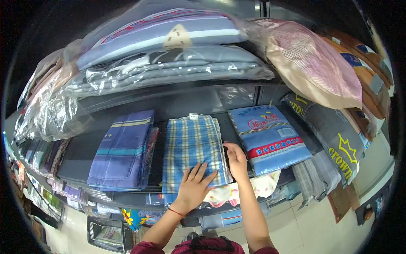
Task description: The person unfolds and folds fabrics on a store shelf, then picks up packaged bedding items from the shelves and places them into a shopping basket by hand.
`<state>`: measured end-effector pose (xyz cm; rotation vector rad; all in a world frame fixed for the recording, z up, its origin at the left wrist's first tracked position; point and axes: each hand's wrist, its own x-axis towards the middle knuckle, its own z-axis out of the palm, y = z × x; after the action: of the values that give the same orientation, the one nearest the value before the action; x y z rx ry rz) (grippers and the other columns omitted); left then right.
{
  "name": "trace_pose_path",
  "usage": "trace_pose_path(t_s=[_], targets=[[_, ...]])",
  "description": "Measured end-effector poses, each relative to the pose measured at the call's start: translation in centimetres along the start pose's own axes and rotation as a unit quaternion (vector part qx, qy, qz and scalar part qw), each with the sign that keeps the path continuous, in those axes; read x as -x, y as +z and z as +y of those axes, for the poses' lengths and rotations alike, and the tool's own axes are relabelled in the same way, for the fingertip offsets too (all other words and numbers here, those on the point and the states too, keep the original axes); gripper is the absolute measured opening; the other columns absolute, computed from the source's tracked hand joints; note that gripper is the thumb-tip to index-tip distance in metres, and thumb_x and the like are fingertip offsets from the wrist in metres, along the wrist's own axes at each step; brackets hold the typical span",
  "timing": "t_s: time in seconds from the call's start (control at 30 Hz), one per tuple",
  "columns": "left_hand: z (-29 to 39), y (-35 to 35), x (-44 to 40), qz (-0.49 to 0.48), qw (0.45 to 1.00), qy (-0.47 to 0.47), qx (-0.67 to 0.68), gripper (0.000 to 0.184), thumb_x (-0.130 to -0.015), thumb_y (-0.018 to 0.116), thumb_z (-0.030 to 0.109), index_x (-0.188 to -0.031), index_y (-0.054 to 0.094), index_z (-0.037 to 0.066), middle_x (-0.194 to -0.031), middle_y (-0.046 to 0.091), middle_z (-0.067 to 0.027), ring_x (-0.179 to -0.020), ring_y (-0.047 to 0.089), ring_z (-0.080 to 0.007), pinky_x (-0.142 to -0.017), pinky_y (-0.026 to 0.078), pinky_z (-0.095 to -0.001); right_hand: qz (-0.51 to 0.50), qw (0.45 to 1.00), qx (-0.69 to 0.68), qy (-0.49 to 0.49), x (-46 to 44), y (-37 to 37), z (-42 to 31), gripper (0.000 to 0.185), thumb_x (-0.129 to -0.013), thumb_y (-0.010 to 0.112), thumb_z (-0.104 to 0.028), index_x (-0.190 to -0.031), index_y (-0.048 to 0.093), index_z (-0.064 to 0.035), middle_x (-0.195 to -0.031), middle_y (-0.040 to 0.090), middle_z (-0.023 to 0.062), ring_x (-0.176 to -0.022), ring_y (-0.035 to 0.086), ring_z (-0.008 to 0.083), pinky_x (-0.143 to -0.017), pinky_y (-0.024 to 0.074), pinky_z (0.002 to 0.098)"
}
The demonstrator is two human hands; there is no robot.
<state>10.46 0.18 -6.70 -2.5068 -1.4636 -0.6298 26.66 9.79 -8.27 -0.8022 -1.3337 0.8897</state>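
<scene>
My left hand point(195, 186) lies flat, fingers spread, on a blue-and-white plaid folded cloth point(192, 137); my right hand point(236, 160) curls at its right edge, grip unclear. Beneath the cloth is a flat black shelf point(75, 164); to its right, a blue plastic-wrapped rectangular packet point(270, 137).

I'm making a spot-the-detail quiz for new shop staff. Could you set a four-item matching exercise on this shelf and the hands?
1. left hand
2. right hand
3. checked cloth
4. dark grey pack

A. at the cloth's right edge
B. printed with a yellow crown
C. palm down on the cloth, fingers spread
D. between the purple cloth and the blue package with a red band

Right pairs: 1-C, 2-A, 3-D, 4-B
</scene>
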Motion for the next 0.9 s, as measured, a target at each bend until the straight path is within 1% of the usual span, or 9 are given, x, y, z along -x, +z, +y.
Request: trace_pose_path(t_s=[0.1, 0.13, 0.17, 0.23, 0.3, 0.33, 0.5, 0.67, 0.9], targets=[[-0.8, 0.4, -0.2, -0.014, 0.991, -0.047, 0.122, 0.039, -0.087, 0.044, 0.035, -0.122, 0.048, 0.017, -0.128, 0.041, -0.0146, -0.122, 0.033, -0.0318, -0.100, 0.024, -0.0482, 0.021, 0.999, -0.039, -0.001, 0.1, -0.1, -0.4, 0.022, -0.084, 0.042, 0.002, -0.102, 0.054, 0.0007, -0.109, 0.056, 0.0102, -0.104, 0.051, 0.0169, -0.090, 0.0360, 0.0256], [-1.3, 0.5, -0.6, -0.001, 0.967, -0.090, 0.239, 0.042, -0.091, 0.036, 0.038, -0.123, 0.045, 0.011, -0.126, 0.043, -0.0159, -0.122, 0.035, -0.0295, -0.100, 0.024, -0.0454, 0.019, 0.999, -0.031, -0.011, 0.1, -0.1, -0.4, 0.022, -0.084, 0.042, 0.003, -0.101, 0.054, 0.0002, -0.109, 0.056, 0.0098, -0.102, 0.052, 0.0159, -0.090, 0.0360, 0.0252], [-1.6, 0.5, -0.4, 0.044, 0.900, -0.183, 0.392, 0.044, -0.091, 0.036, 0.038, -0.123, 0.044, 0.010, -0.125, 0.045, -0.0155, -0.119, 0.037, -0.0285, -0.100, 0.026, -0.0437, 0.015, 1.000, -0.019, -0.002, 0.1, -0.2, -0.5, 0.021, -0.084, 0.042, 0.002, -0.101, 0.054, 0.0000, -0.108, 0.056, 0.0103, -0.103, 0.051, 0.0160, -0.089, 0.0362, 0.0248], [-1.8, -0.4, -0.3, 0.129, 0.665, -0.344, 0.650, 0.047, -0.091, 0.038, 0.040, -0.123, 0.042, 0.006, -0.123, 0.047, -0.0145, -0.115, 0.043, -0.0266, -0.098, 0.029, -0.0404, 0.006, 1.000, 0.005, 0.022, 0.0, -0.3, -0.5, 0.021, -0.084, 0.042, 0.002, -0.102, 0.052, -0.0005, -0.107, 0.056, 0.0113, -0.105, 0.051, 0.0162, -0.088, 0.0366, 0.0239], [-3.2, -1.4, -0.6, 0.232, 0.517, -0.321, 0.759, 0.051, -0.089, 0.040, 0.043, -0.125, 0.040, 0.007, -0.119, 0.049, -0.0130, -0.108, 0.048, -0.0260, -0.093, 0.036, -0.0380, 0.000, 0.999, -0.032, 0.003, -0.1, -0.2, 0.3, 0.020, -0.083, 0.044, 0.002, -0.102, 0.053, -0.0005, -0.105, 0.057, 0.0104, -0.103, 0.053, 0.0154, -0.085, 0.0378, 0.0230], [-3.5, -2.3, -0.6, 0.282, 0.480, -0.320, 0.767, 0.053, -0.088, 0.042, 0.045, -0.124, 0.041, 0.007, -0.118, 0.050, -0.0124, -0.103, 0.051, -0.0278, -0.087, 0.041, -0.0377, -0.009, 1.000, -0.028, 0.012, -0.2, -0.2, 0.3, 0.020, -0.083, 0.044, 0.002, -0.101, 0.053, -0.0004, -0.104, 0.057, 0.0104, -0.102, 0.053, 0.0155, -0.085, 0.0380, 0.0231], [-6.2, -6.8, 0.4, 0.451, 0.442, -0.210, 0.746, 0.046, -0.088, 0.042, 0.040, -0.120, 0.043, 0.006, -0.114, 0.051, -0.0122, -0.103, 0.050, -0.0285, -0.085, 0.042, -0.0441, -0.047, 0.998, -0.034, 0.031, -0.3, 0.0, 0.0, 0.019, -0.083, 0.046, 0.001, -0.101, 0.053, 0.0008, -0.104, 0.058, 0.0117, -0.103, 0.053, 0.0171, -0.086, 0.0382, 0.0248], [-7.5, -9.8, 2.2, 0.615, 0.412, -0.252, 0.624, 0.044, -0.091, 0.035, 0.038, -0.118, 0.044, 0.005, -0.112, 0.051, -0.0122, -0.101, 0.051, -0.0285, -0.083, 0.044, -0.0432, -0.073, 0.997, -0.018, 0.022, -0.4, 0.1, 0.0, 0.019, -0.083, 0.046, 0.000, -0.100, 0.053, 0.0021, -0.108, 0.057, 0.0098, -0.103, 0.053, 0.0152, -0.087, 0.0384, 0.0236], [-8.1, -9.2, 3.5, 0.627, 0.411, -0.263, 0.608, 0.046, -0.090, 0.037, 0.040, -0.120, 0.044, 0.005, -0.116, 0.050, -0.0097, -0.106, 0.048, -0.0246, -0.091, 0.037, -0.0379, -0.086, 0.996, 0.016, 0.021, -0.5, 0.2, 0.5, 0.019, -0.082, 0.047, 0.000, -0.101, 0.053, 0.0020, -0.101, 0.059, 0.0095, -0.095, 0.055, 0.0134, -0.081, 0.0401, 0.0226]])
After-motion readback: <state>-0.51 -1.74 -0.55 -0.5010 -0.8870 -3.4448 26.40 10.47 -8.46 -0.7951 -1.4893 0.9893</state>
